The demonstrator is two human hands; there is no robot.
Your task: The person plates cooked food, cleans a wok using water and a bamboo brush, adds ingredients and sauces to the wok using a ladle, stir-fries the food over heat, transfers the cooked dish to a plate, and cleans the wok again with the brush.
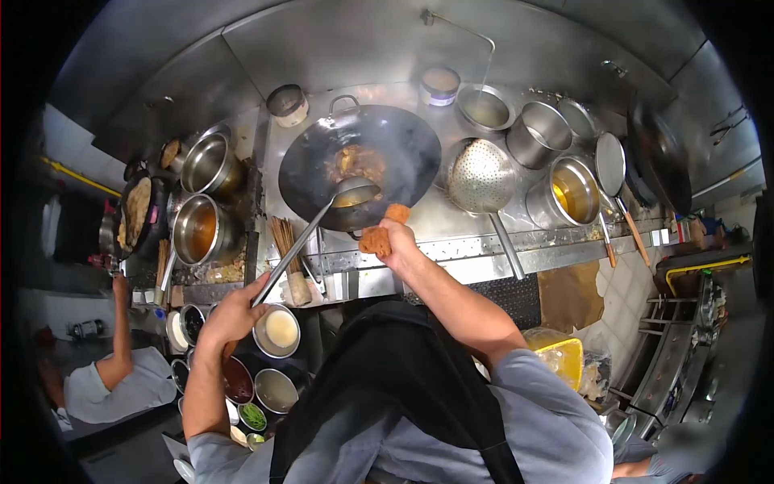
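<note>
My left hand [231, 313] is closed around the long handle of a metal ladle [355, 194]. The ladle's bowl, with some liquid in it, hangs over the near part of a large dark wok [407, 149]. Sauced pieces of food [353, 164] lie at the bottom of the wok. My right hand [397, 242] grips an orange-brown cloth [376, 240] at the wok's near rim. A loop handle shows partly beside the cloth; whether the cloth wraps it is hidden. To the right of the wok rests a perforated strainer [481, 173] with a long handle.
Metal pots [564, 190] stand on the right, and a pot of brown liquid [196, 230] on the left. A bamboo brush [290, 262] leans at the stove's front. Bowls of ingredients [277, 331] sit by my left arm. A co-worker's arm [121, 323] reaches toward another pan [139, 214].
</note>
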